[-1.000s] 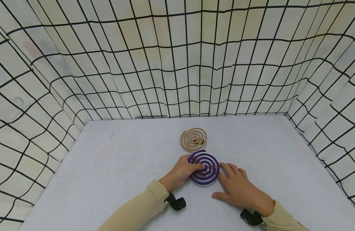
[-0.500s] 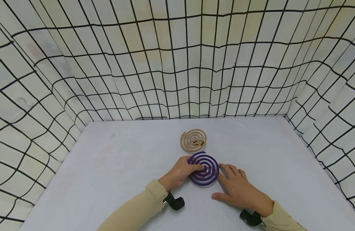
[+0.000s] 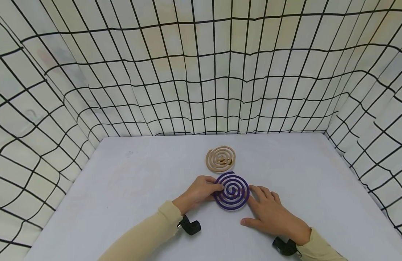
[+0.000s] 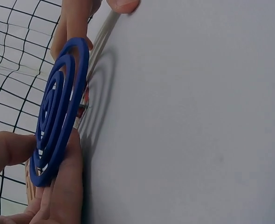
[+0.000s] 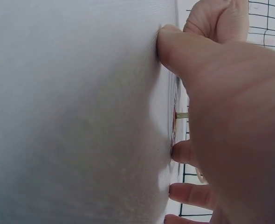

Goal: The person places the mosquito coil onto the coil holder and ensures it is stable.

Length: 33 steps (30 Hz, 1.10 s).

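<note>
A purple mosquito coil [image 3: 232, 201], blue in the left wrist view, is held up off the white table. My left hand [image 3: 198, 193] pinches its left edge, thumb on top and fingers beneath. Flat on the table lies my right hand [image 3: 272, 212], fingers spread, fingertips at the coil's right edge; whether they touch it I cannot tell. Under the coil, a small upright post [image 5: 182, 115] rises from something flat and reddish, mostly hidden. A tan mosquito coil [image 3: 216, 169] lies just beyond the purple one, with a darker brownish-gold piece [image 3: 229, 162] at its middle.
The white tabletop [image 3: 148, 174] stretches out around both hands. White walls with black netting [image 3: 217, 79] enclose it at the back and both sides. A black wrist camera [image 3: 191, 226] hangs below each hand.
My left thumb has slid from the purple coil's centre to its left edge, and the left hand has drawn back leftward. The right hand and the tan coil stay put.
</note>
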Each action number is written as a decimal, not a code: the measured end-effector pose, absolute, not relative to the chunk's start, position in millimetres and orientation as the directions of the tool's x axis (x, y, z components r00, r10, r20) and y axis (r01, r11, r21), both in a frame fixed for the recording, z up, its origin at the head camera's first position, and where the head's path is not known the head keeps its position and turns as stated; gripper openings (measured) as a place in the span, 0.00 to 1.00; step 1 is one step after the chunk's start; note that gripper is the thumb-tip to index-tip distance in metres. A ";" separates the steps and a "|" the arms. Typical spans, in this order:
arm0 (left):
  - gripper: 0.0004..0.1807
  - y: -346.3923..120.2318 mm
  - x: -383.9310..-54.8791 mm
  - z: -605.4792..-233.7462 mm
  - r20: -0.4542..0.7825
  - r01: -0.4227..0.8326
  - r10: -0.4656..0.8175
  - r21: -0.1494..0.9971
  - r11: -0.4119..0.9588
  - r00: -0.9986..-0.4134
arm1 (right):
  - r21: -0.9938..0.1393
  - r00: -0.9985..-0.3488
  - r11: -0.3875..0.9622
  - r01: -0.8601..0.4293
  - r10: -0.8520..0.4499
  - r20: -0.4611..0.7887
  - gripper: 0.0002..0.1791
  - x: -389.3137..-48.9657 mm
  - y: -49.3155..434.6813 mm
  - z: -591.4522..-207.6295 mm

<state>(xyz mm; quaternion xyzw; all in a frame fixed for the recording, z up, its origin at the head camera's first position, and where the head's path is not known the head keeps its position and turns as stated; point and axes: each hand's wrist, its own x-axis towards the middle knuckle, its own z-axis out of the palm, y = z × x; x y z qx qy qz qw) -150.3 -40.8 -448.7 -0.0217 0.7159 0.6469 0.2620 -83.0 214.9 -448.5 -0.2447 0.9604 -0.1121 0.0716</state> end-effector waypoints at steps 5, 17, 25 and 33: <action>0.18 -48.7 -152.2 -446.4 -0.410 -0.381 0.316 0.912 0.152 -0.856 | -0.241 -0.868 0.851 -0.467 -0.493 -0.057 0.48 -83.3 216.6 -449.5; 0.13 -63.9 -153.8 -446.1 -0.416 -0.395 0.319 0.909 0.133 -0.851 | -0.223 -0.862 0.845 -0.485 -0.505 -0.039 0.48 -83.3 223.1 -449.3; 0.16 -75.8 -156.1 -442.1 -0.383 -0.372 0.341 0.923 0.100 -0.858 | -0.256 -0.860 0.842 -0.475 -0.506 -0.067 0.48 -87.1 233.1 -446.7; 0.15 -100.3 -156.2 -434.3 -0.352 -0.313 0.253 0.932 0.182 -0.901 | -0.329 -0.852 0.822 -0.466 -0.516 -0.083 0.48 -90.5 246.0 -444.7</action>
